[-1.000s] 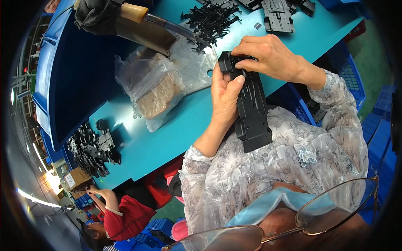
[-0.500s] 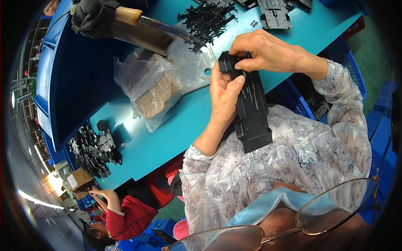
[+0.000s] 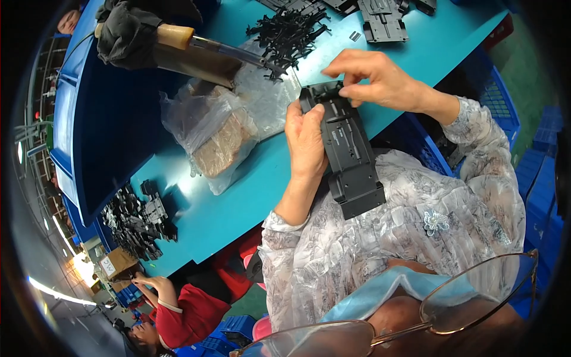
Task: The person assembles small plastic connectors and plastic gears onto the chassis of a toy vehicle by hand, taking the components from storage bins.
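Hands (image 3: 380, 82) x2, L (image 3: 306, 143) holding 1 long blk part (image 3: 351, 156).

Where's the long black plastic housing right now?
In the head view, the long black housing is right of centre, held near its upper end by the left hand, the right hand nearby.

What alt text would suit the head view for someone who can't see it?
The left hand grips a long black part near its far end, the right hand close beside. Beyond, a teal table bears a pile of small black pieces and a clear plastic bag.
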{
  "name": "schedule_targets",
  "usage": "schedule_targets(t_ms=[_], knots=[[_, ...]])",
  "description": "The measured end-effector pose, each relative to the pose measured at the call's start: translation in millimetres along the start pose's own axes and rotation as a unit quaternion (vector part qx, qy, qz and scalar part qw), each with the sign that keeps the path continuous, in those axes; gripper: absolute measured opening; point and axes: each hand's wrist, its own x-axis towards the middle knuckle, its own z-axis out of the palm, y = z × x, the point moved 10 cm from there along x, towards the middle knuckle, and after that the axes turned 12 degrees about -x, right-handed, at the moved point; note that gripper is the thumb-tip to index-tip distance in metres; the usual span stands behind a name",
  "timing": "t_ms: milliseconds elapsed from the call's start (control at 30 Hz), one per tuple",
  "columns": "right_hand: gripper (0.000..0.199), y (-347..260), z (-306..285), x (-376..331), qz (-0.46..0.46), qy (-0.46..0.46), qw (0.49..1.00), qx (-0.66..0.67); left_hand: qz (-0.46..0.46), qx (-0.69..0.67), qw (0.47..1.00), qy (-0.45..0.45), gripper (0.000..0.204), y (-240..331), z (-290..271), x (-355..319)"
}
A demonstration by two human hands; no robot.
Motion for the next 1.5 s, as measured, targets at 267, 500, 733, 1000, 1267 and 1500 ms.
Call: schedule_targets(t_ms=[267,500,733,1000,1267,1500], knots=[[0.023,37,2,-11,0.103,-0.022,0.994,0.025,-0.015,0.005,0.999,0.029,0.022,-2,-2,3],[0.024,23,0,-4,0.014,-0.062,0.994,-0.084,-0.012,0.021,0.999,0.029,0.023,-2,-1,3],[0.022,7,4,1,-0.045,-0.085,0.979,-0.178,-0.023,0.012,0.999,0.03,0.022,-3,-2,1],[0.019,6,15,6,-0.071,-0.149,0.954,-0.25,-0.029,0.004,0.999,0.027,0.02,-4,-1,3],[0.019,-20,18,-4,-0.157,-0.085,0.898,-0.402,-0.029,0.007,0.999,0.02,0.02,-4,0,4],[0.012,-17,29,-5,-0.159,-0.09,0.911,-0.371,-0.014,0.024,0.999,0.033,0.018,-4,-7,0]])
